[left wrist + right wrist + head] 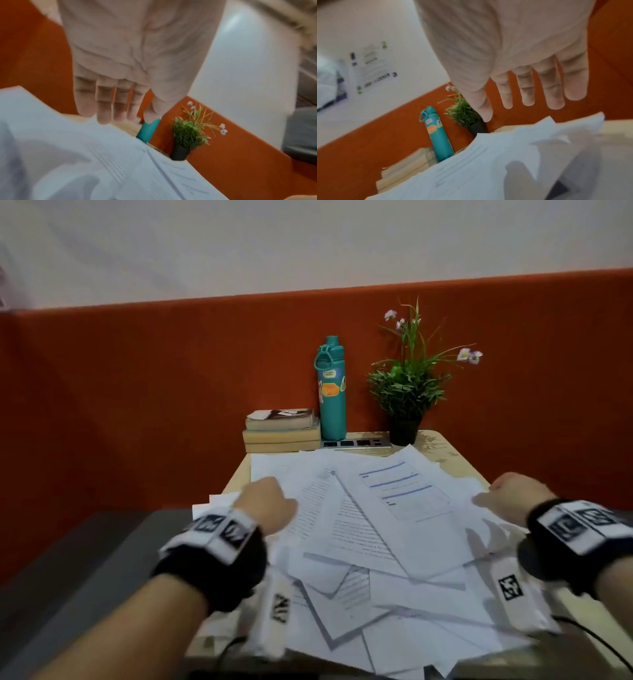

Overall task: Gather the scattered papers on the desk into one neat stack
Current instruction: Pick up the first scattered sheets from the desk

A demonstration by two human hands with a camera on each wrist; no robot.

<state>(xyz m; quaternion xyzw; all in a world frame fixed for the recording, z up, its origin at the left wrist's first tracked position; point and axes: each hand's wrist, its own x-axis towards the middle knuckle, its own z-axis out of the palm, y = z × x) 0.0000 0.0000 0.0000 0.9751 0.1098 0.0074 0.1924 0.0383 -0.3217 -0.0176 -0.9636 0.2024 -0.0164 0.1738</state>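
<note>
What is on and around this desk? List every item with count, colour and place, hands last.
papers: many, white, strewn overlapping across the desk
desk: one, light wood, against the wall
books: three, tan, stacked at back left
water bottle: one, teal with stickers, upright beside the books
potted plant: one, green in black pot, back right
strip with dark slots: one, grey, flat behind the papers
left hand: over the papers' left edge, fingers straight
right hand: over the right edge, fingers straight
</note>
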